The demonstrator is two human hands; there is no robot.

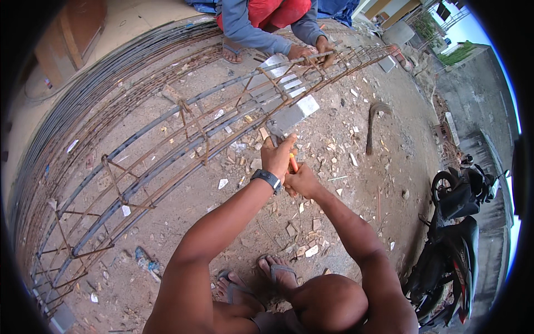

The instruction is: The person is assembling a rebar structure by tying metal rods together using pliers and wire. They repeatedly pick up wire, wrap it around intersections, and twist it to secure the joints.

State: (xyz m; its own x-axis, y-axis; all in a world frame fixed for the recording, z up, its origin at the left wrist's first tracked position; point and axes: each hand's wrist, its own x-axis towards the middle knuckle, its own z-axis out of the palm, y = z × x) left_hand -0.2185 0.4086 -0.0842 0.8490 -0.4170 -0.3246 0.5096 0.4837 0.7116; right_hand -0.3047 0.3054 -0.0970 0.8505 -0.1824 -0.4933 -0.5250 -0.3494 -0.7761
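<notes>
My left hand (276, 157), with a dark watch on the wrist, is closed in front of me, just short of a grey block. What its fingers hold is mostly hidden; a bit of dark metal shows by them. Right below it, my right hand (302, 181) is wrapped round a tool with an orange handle (293, 162); the tool's head is hidden. A long rebar cage (206, 142) with tied stirrups runs from lower left to upper right, beyond my hands. Under its middle lies the grey block (296, 114).
A co-worker's hands (311, 53) work at the cage's far part. Loose steel bars (72, 119) lie along the left. A curved dark bundle (371, 128) rests on the rubble-strewn ground. At right, a motorcycle (445, 245) stands by a grey wall (473, 94).
</notes>
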